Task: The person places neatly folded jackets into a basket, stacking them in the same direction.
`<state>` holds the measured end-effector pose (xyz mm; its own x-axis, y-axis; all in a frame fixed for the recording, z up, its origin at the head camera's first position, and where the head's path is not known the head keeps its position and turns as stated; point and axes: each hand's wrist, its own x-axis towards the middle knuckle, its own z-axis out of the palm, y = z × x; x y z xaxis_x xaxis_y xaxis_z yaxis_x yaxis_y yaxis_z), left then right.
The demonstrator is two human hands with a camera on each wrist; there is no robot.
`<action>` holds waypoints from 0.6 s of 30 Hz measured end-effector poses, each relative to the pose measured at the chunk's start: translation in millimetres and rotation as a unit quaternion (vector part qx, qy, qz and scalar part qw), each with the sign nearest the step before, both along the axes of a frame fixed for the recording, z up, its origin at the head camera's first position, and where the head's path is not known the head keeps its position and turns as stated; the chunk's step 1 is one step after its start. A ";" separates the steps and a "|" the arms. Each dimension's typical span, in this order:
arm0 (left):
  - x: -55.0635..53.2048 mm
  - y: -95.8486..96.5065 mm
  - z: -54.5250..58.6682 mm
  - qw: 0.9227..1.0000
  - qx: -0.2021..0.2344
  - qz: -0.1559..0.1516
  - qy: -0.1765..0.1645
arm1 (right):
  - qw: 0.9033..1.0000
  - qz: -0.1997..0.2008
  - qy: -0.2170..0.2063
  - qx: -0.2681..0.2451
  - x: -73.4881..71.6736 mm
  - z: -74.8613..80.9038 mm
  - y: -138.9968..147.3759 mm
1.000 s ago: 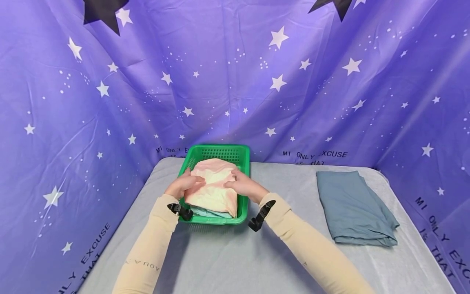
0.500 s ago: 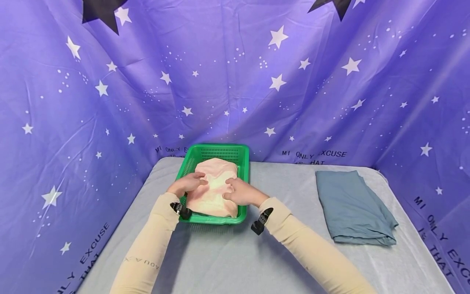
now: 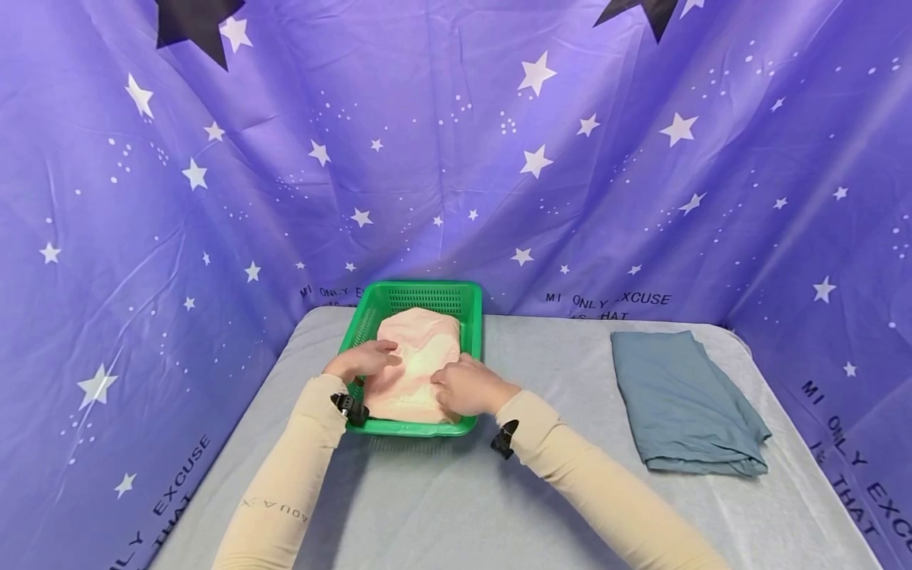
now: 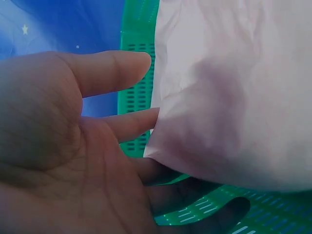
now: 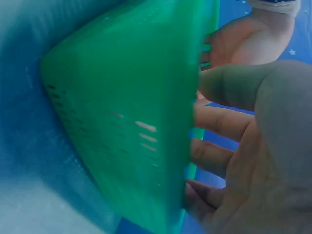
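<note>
In the head view a folded pink cloth lies inside a green plastic basket. My left hand is over the basket's left side, at the cloth's edge. Seen from the left wrist, the thumb stands apart from the pink cloth, and several loosely extended fingers reach to its edge and under its corner. My right hand is across the basket's right rim, fingers bent loosely down at the cloth's right edge. In the right wrist view the fingertips of this right hand are hidden behind the basket wall.
A folded blue-grey cloth lies on the right of the table, which has a light grey cover. A purple star-printed curtain surrounds the back and sides of the table, close behind the basket.
The pink cloth has settled lower and covers the light teal fabric that showed at its front edge. My right hand has moved from its top to its right edge; my left has shifted slightly.
</note>
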<state>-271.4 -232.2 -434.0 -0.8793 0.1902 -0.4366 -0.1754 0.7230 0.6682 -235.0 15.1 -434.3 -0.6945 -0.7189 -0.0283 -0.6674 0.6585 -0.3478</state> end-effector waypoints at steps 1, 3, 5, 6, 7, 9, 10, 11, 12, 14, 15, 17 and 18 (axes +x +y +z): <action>0.1 -0.1 0.0 1.000 -0.001 -0.001 -0.002 | 1.000 0.000 0.011 0.002 0.6 -1.2 0.3; 0.0 -0.5 -0.3 1.000 -0.002 0.001 -0.006 | 1.000 -0.007 0.025 0.002 1.4 -4.1 1.5; -0.3 -0.4 -0.7 1.000 -0.002 0.004 -0.014 | 0.999 -0.016 0.028 -0.001 2.0 -7.1 3.1; -0.8 -0.4 -1.2 1.000 -0.004 0.007 -0.017 | 0.999 -0.019 0.026 -0.002 2.3 -8.2 4.0; -1.3 -0.4 -1.6 1.000 -0.007 0.008 -0.019 | 0.999 -0.019 0.026 -0.001 2.4 -9.5 4.6; -2.1 -0.1 -2.3 0.999 -0.014 0.014 -0.025 | 1.000 -0.019 0.022 0.005 1.9 -12.3 5.5; -2.7 0.3 -2.4 0.999 -0.021 0.014 -0.027 | 1.000 -0.018 0.021 0.011 1.5 -13.6 5.7; -3.2 0.6 -2.5 0.999 -0.028 0.013 -0.029 | 1.000 -0.016 0.020 0.016 1.3 -14.5 5.9; -3.6 1.0 -2.3 0.999 -0.032 0.013 -0.032 | 0.999 -0.014 0.020 0.021 0.9 -15.6 5.9; -4.1 1.9 -1.6 0.999 -0.038 0.014 -0.036 | 0.999 -0.014 0.021 0.028 0.1 -17.1 5.9; -4.3 2.1 -1.2 0.998 -0.042 0.014 -0.036 | 0.999 -0.013 0.021 0.030 -0.2 -17.3 5.9; -4.5 2.2 -0.2 0.998 -0.043 0.017 -0.039 | 0.999 -0.013 0.026 0.030 -0.4 -17.4 6.0; -4.4 2.1 0.2 0.998 -0.043 0.018 -0.040 | 0.999 -0.012 0.028 0.028 -0.6 -17.4 6.1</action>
